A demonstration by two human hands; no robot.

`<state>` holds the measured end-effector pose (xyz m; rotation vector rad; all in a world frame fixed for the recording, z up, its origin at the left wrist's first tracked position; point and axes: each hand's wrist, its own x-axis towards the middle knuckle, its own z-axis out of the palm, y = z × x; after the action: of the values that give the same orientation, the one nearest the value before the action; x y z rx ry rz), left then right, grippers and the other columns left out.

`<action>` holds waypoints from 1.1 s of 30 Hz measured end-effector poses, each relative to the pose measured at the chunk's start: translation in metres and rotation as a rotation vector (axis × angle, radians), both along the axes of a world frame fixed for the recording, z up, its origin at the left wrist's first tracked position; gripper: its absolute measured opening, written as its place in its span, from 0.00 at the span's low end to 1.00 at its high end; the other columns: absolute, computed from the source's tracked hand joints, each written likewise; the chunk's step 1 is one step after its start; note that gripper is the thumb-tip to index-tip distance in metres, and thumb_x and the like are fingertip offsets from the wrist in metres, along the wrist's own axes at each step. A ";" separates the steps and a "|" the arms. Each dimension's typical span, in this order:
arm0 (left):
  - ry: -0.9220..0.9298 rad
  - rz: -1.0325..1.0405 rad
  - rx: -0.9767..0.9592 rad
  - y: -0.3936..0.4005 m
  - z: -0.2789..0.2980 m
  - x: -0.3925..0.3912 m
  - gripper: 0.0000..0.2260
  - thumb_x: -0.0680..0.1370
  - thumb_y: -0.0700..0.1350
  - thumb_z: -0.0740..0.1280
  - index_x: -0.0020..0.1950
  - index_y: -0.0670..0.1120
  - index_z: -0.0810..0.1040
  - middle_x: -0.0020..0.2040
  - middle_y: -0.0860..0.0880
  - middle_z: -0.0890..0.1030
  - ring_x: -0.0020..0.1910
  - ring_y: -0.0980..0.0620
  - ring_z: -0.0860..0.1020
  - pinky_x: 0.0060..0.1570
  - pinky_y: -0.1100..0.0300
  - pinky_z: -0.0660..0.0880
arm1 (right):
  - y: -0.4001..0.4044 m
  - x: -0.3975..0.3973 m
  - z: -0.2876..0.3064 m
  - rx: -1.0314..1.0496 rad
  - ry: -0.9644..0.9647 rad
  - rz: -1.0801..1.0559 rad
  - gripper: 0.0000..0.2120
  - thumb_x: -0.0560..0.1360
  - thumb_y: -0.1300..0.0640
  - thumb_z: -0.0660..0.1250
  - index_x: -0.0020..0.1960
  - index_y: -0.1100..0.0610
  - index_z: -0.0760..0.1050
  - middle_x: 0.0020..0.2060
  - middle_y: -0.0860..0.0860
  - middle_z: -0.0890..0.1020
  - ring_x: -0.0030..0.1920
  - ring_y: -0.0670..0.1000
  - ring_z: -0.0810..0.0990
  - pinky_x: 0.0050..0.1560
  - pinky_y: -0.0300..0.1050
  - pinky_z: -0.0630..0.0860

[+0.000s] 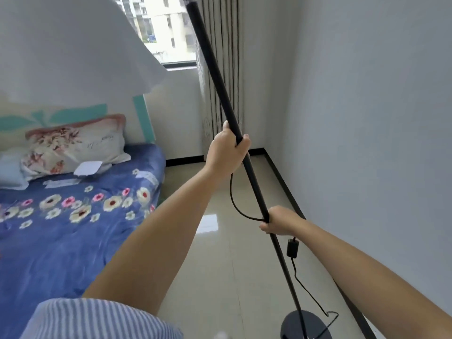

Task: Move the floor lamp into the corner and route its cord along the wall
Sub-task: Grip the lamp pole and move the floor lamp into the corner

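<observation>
The floor lamp's black pole (212, 69) runs tilted from the top middle down to its round black base (293, 325) at the bottom right. The white shade (73, 45) fills the upper left. My left hand (226, 149) grips the pole at mid-height. Lower down, my right hand (280, 220) is closed around the pole and also pinches the black cord (234, 201), which loops between the two hands. Below my right hand the cord carries an inline switch (292, 248) and trails to the base.
A bed (73, 228) with a blue flowered cover and a pillow (73, 145) fills the left side. Beige tiled floor (220, 265) lies between the bed and the white right wall (367, 143). The room's corner (265, 148) sits ahead beside a striped curtain (221, 45) and window.
</observation>
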<state>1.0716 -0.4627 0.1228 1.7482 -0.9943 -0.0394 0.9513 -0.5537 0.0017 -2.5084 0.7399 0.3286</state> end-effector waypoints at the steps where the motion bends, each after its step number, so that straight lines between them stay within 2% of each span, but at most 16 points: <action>1: -0.009 -0.012 0.013 -0.017 0.000 0.028 0.12 0.77 0.39 0.60 0.56 0.32 0.65 0.28 0.50 0.74 0.28 0.49 0.78 0.30 0.55 0.79 | -0.017 0.027 0.001 0.006 0.005 -0.016 0.15 0.71 0.54 0.62 0.27 0.52 0.65 0.31 0.49 0.76 0.28 0.48 0.70 0.27 0.39 0.62; 3: -0.011 -0.013 0.028 -0.051 0.002 0.080 0.13 0.77 0.39 0.60 0.57 0.33 0.65 0.29 0.49 0.74 0.30 0.45 0.79 0.30 0.53 0.79 | -0.050 0.080 0.004 0.012 0.017 -0.041 0.15 0.71 0.54 0.62 0.27 0.51 0.65 0.27 0.46 0.72 0.27 0.46 0.69 0.27 0.39 0.62; 6: 0.008 -0.034 0.024 -0.105 0.010 0.153 0.12 0.78 0.40 0.60 0.57 0.34 0.65 0.30 0.48 0.74 0.36 0.37 0.81 0.36 0.45 0.81 | -0.105 0.153 0.009 0.007 0.018 -0.064 0.12 0.71 0.53 0.62 0.30 0.53 0.67 0.31 0.49 0.74 0.32 0.51 0.72 0.30 0.42 0.66; 8: 0.003 -0.053 0.020 -0.145 0.013 0.197 0.12 0.78 0.40 0.60 0.57 0.35 0.65 0.30 0.50 0.73 0.35 0.39 0.80 0.37 0.45 0.81 | -0.143 0.198 0.011 -0.007 0.014 -0.056 0.12 0.71 0.52 0.62 0.31 0.53 0.67 0.36 0.52 0.76 0.36 0.54 0.74 0.34 0.43 0.68; 11: 0.005 -0.070 0.024 -0.208 0.014 0.264 0.12 0.78 0.40 0.60 0.58 0.36 0.65 0.31 0.50 0.73 0.37 0.40 0.81 0.35 0.47 0.81 | -0.204 0.262 0.011 -0.015 -0.003 -0.051 0.15 0.71 0.53 0.62 0.27 0.50 0.64 0.38 0.54 0.77 0.38 0.55 0.74 0.36 0.44 0.69; 14: -0.005 -0.062 0.033 -0.272 0.005 0.329 0.12 0.78 0.40 0.59 0.58 0.35 0.65 0.32 0.49 0.74 0.39 0.38 0.81 0.33 0.49 0.80 | -0.267 0.326 0.001 0.002 -0.003 -0.038 0.13 0.71 0.54 0.62 0.28 0.54 0.68 0.40 0.57 0.80 0.40 0.57 0.76 0.40 0.46 0.70; 16: -0.006 -0.049 0.042 -0.315 0.000 0.370 0.12 0.78 0.39 0.59 0.58 0.34 0.65 0.33 0.46 0.74 0.39 0.37 0.81 0.34 0.47 0.80 | -0.310 0.368 -0.004 0.012 0.005 -0.032 0.12 0.71 0.55 0.62 0.29 0.55 0.69 0.37 0.56 0.78 0.39 0.58 0.75 0.39 0.45 0.69; 18: 0.003 -0.054 0.067 -0.356 -0.001 0.407 0.12 0.78 0.39 0.59 0.58 0.34 0.65 0.31 0.48 0.73 0.38 0.38 0.81 0.34 0.47 0.80 | -0.348 0.406 -0.006 0.026 0.012 -0.035 0.16 0.71 0.55 0.62 0.26 0.54 0.65 0.33 0.54 0.74 0.37 0.57 0.71 0.36 0.45 0.66; 22: 0.005 -0.047 0.109 -0.433 -0.002 0.483 0.13 0.78 0.40 0.59 0.59 0.34 0.64 0.30 0.51 0.70 0.31 0.47 0.77 0.28 0.53 0.77 | -0.426 0.484 -0.007 0.038 0.024 -0.044 0.17 0.71 0.55 0.62 0.25 0.53 0.62 0.33 0.54 0.74 0.37 0.57 0.71 0.38 0.45 0.66; 27: 0.002 -0.075 0.128 -0.514 -0.011 0.575 0.10 0.78 0.39 0.59 0.56 0.35 0.65 0.31 0.47 0.73 0.37 0.37 0.80 0.36 0.43 0.80 | -0.504 0.572 -0.018 0.042 0.014 -0.057 0.14 0.70 0.55 0.62 0.29 0.57 0.65 0.29 0.53 0.70 0.37 0.57 0.71 0.38 0.46 0.66; 33: 0.019 -0.136 0.171 -0.620 -0.025 0.696 0.10 0.78 0.40 0.59 0.57 0.36 0.65 0.33 0.44 0.74 0.42 0.33 0.80 0.38 0.38 0.79 | -0.608 0.687 -0.036 0.064 -0.015 -0.132 0.15 0.69 0.56 0.62 0.25 0.54 0.63 0.26 0.50 0.69 0.33 0.55 0.69 0.34 0.45 0.63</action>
<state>1.7677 -1.0828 0.0980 1.8283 -1.1213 -0.2335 1.6384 -1.1615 -0.0343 -2.3859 0.8707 0.2820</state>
